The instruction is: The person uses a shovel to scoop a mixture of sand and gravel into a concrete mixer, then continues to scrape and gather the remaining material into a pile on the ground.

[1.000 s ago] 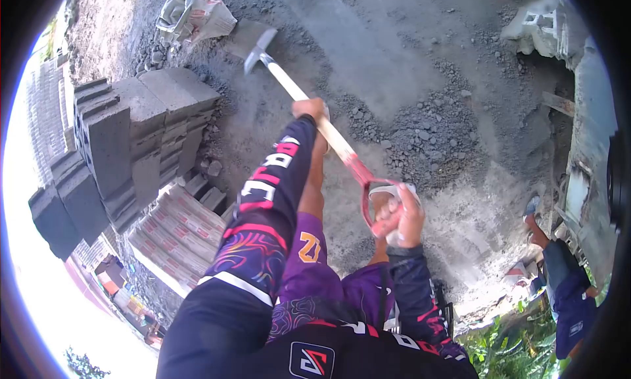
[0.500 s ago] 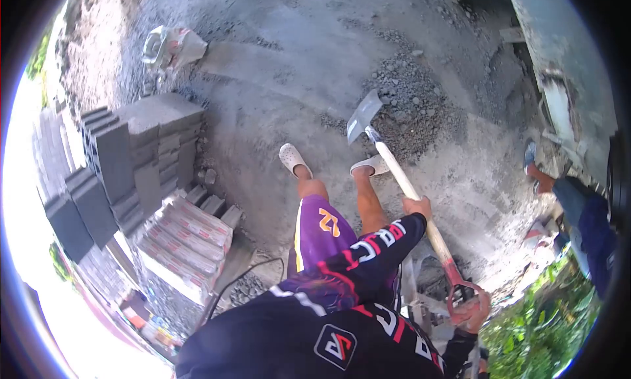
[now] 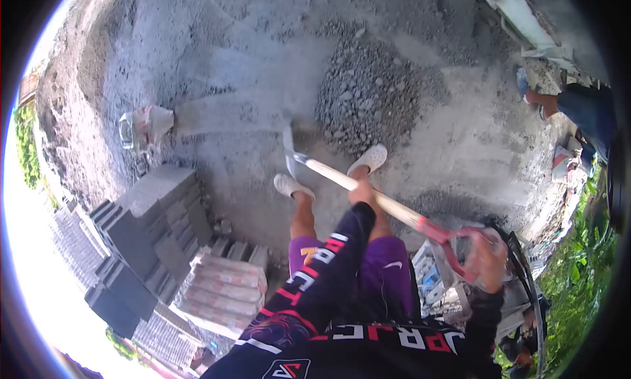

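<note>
My left hand is closed round the wooden shaft of a shovel, above the right-hand white clog. My right hand grips the red handle at the shovel's other end, at the right. The metal blade is on the grey ground just above my left clog. Right of the blade lies a heap of gravel, close to the other clog.
Grey blocks and stacked bags stand at the left. A crumpled sack lies beyond them. Another person is at the right edge, near green plants. Wheelbarrow-like clutter is beside my right hand.
The shovel blade has moved left, away from the gravel heap, and the shaft lies flatter. My left hand has moved left with it. The view has shifted.
</note>
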{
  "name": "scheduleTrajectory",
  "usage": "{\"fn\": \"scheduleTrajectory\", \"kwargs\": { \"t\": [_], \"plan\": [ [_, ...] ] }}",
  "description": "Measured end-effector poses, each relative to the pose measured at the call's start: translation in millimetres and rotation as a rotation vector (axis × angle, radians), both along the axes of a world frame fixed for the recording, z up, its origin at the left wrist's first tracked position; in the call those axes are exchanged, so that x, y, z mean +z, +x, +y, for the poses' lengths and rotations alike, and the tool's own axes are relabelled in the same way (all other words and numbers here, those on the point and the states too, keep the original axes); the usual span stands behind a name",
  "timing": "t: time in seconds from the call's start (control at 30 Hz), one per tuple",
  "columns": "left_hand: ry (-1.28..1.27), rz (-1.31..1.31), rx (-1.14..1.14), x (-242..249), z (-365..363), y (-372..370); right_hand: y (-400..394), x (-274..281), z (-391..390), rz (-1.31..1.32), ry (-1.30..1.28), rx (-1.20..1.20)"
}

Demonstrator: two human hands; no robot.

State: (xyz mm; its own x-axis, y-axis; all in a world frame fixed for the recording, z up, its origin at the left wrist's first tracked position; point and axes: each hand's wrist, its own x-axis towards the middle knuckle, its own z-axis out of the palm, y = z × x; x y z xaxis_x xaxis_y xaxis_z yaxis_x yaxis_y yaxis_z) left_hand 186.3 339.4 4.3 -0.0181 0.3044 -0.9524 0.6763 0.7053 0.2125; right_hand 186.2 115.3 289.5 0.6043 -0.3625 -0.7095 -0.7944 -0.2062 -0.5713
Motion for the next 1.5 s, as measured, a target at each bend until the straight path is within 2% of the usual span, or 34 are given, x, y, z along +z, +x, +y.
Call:
{"fn": "scheduleTrajectory", "kwargs": {
  "t": [0.07,0.1,0.13,0.23,0.27,0.33,0.37,0.43,0.5,0.6,0.63,0.67,0.7,0.73,0.77,0.83,0.9,1.0,1.03,1.07,1.1,1.13,1.2,1.23,1.27,1.3,1.33,1.4,1.47,1.5],
  "plan": [
    [-0.151,-0.009,0.015,31.8,-65.2,18.3,26.6,60.9,-17.4,0.162,-0.066,-0.232],
    [-0.12,-0.005,0.078,23.4,-105.5,13.7,10.2,72.1,-42.4,0.071,-0.093,-0.182],
    [-0.179,0.12,-0.03,49.9,-119.7,30.5,9.8,84.5,-48.9,0.024,-0.072,-0.175],
    [-0.174,0.086,-0.041,104.1,-116.7,57.6,-10.9,95.7,-82.2,-0.058,0.037,-0.16],
    [-0.167,0.049,0.022,120.5,-105.4,71.0,-34.3,87.5,-102.9,-0.376,-0.214,0.182],
    [-0.157,0.002,0.085,135.0,-79.3,97.9,-24.6,82.8,-97.2,-0.707,-0.468,0.514],
    [-0.119,-0.085,0.09,126.2,-68.1,106.7,-0.8,91.4,-68.5,-0.443,-0.123,0.038],
    [-0.034,-0.227,0.069,116.2,-30.1,142.0,32.8,84.4,-27.2,-0.169,0.228,-0.423],
    [0.034,-0.357,0.077,94.9,26.8,193.5,52.6,30.7,11.1,-0.206,0.323,-0.609],
    [0.102,-0.432,-0.177,53.8,138.6,292.5,127.2,-29.6,114.0,-0.174,0.706,-0.61],
    [0.11,-0.402,-0.146,38.3,173.2,326.8,154.4,-46.2,156.3,-0.214,0.652,-0.561],
    [0.178,-0.409,-0.277,15.3,211.9,366.3,193.2,-57.4,197.6,-0.207,0.674,-0.562],
    [0.137,-0.459,-0.242,-14.6,249.3,408.2,242.4,-55.9,237.2,-0.161,0.617,-0.595],
    [0.191,-0.433,-0.311,-28.5,277.4,455.0,270.0,-81.8,261.3,-0.203,0.743,-0.588],
    [0.224,-0.458,-0.373,-45.4,301.5,494.9,307.5,-98.4,287.7,-0.167,0.728,-0.65],
    [0.227,-0.411,-0.416,-71.0,335.0,569.8,369.0,-136.3,326.0,-0.138,0.816,-0.757],
    [0.323,-0.346,-0.598,-105.1,339.3,622.7,412.7,-169.5,346.7,-0.192,0.814,-0.868],
    [0.249,-0.386,-0.83,-153.3,298.0,610.3,408.4,-183.2,311.4,-0.078,0.716,-0.99],
    [0.328,-0.326,-0.825,-131.2,255.6,583.4,380.9,-184.2,286.1,-0.008,0.65,-1.019],
    [0.324,-0.341,-0.829,-146.0,233.6,540.7,338.7,-184.0,266.4,-0.03,0.644,-1.029],
    [0.319,-0.325,-0.934,-145.3,210.9,492.6,311.4,-158.9,249.9,0.034,0.602,-1.178],
    [0.394,-0.282,-0.931,-104.9,172.0,449.8,262.8,-141.3,231.2,0.112,0.613,-1.177],
    [0.518,-0.189,-1.132,-64.1,126.5,358.1,148.9,-106.9,219.9,0.145,0.408,-1.334],
    [0.534,-0.083,-1.294,-61.5,114.4,301.6,121.5,-71.5,221.2,0.221,0.31,-1.375],
    [0.316,-0.017,-1.218,-46.5,106.7,261.6,90.6,-38.9,224.3,0.217,0.349,-1.373],
    [0.272,0.054,-1.415,20.5,90.7,276.5,46.2,-23.5,236.8,0.201,0.256,-1.377],
    [0.197,0.041,-1.364,-0.7,95.1,221.5,13.7,-13.6,251.9,0.184,0.16,-1.383],
    [0.135,0.018,-1.332,-9.2,96.3,185.7,1.5,4.2,279.3,0.119,0.082,-1.371],
    [0.182,0.003,-1.422,46.5,75.4,212.2,-34.2,2.4,313.2,0.036,0.103,-1.416],
    [0.204,-0.002,-1.446,36.5,69.8,218.0,-37.1,-11.4,325.7,-0.072,0.178,-1.502]
  ]
}}
